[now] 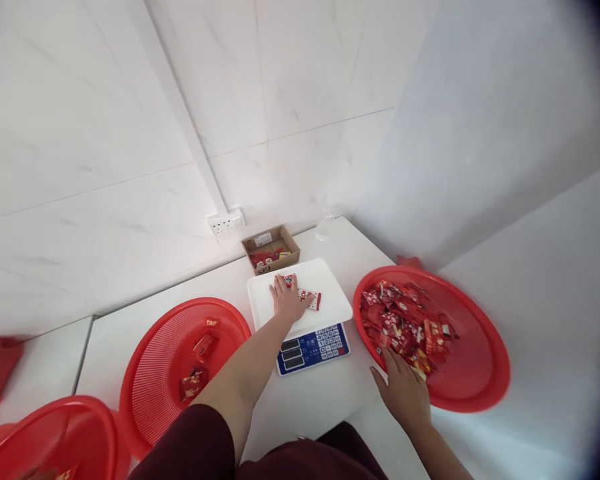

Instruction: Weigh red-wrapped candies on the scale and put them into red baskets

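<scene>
My left hand (289,305) lies palm down over the white pan (331,303) of a digital scale with a blue keypad panel (313,348). Its fingers are spread across small red and white wrapped snack packets (310,298), which it partly covers. At the near rim of the right red basket (480,347), my right hand (404,390) is open, thumb apart and fingertips reaching over the edge. Beside those fingertips lies a pile of red snack packets (400,320), some with yellow. I see nothing held in the right hand.
Left of the scale, a red mesh basket (150,373) holds a few red packets (194,385). Another red basket (93,407) stands at the lower left. Behind the scale is a cardboard box (293,250) with packets, near a clear container (324,227). A wall socket (225,222) is behind.
</scene>
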`<state>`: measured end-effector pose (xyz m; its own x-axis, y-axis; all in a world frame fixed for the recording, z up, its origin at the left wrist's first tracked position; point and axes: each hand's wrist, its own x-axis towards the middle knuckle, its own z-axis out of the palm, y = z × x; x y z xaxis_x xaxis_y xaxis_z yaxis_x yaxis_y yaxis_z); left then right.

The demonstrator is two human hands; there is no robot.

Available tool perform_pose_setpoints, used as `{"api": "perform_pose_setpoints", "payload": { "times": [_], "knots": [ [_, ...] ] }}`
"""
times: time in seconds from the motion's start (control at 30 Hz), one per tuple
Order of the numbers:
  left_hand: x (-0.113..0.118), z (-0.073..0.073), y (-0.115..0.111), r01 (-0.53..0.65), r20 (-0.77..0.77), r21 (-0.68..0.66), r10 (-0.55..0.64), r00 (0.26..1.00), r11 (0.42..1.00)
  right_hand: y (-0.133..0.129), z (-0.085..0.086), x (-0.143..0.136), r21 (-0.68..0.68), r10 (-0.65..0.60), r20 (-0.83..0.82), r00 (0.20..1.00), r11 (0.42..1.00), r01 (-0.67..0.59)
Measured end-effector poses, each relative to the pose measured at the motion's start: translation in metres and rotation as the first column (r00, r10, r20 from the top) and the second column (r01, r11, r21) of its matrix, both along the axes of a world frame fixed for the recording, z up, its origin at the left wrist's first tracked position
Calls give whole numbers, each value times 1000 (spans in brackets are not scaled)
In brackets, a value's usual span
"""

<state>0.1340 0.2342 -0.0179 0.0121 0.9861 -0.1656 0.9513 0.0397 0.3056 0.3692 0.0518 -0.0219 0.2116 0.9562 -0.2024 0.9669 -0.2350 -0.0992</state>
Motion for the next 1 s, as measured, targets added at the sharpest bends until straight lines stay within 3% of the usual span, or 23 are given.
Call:
{"api": "perform_pose_setpoints", "payload": {
  "times": [0.2,0.33,0.47,0.53,0.63,0.73,0.9,1.0],
  "knots": [
    [-1,5,-1,54,-36,16,-53,998,998,3,11,-3,-74,-44,-80,996,997,38],
    [-3,8,-5,120,-63,23,-118,991,993,7,14,8,-149,-62,-233,971,988,27],
    [-5,14,-7,111,-78,1,-111,991,994,22,17,39,-187,-93,-551,829,982,-14],
    [-5,20,-11,82,-86,-17,-84,993,996,32,16,60,-171,-122,-609,784,985,20],
    [0,29,-26,48,-79,29,-46,996,998,45,6,90,-201,-120,-515,849,979,16],
    [10,35,-54,9,-25,123,-6,1000,992,55,-12,109,-237,-62,-449,892,970,-52],
    [26,36,-117,-32,135,140,13,991,990,75,-36,118,-241,-143,-232,962,967,86],
    [32,34,-146,-78,244,130,44,969,988,86,-39,118,-277,-127,-193,973,958,70]
  ]
}}
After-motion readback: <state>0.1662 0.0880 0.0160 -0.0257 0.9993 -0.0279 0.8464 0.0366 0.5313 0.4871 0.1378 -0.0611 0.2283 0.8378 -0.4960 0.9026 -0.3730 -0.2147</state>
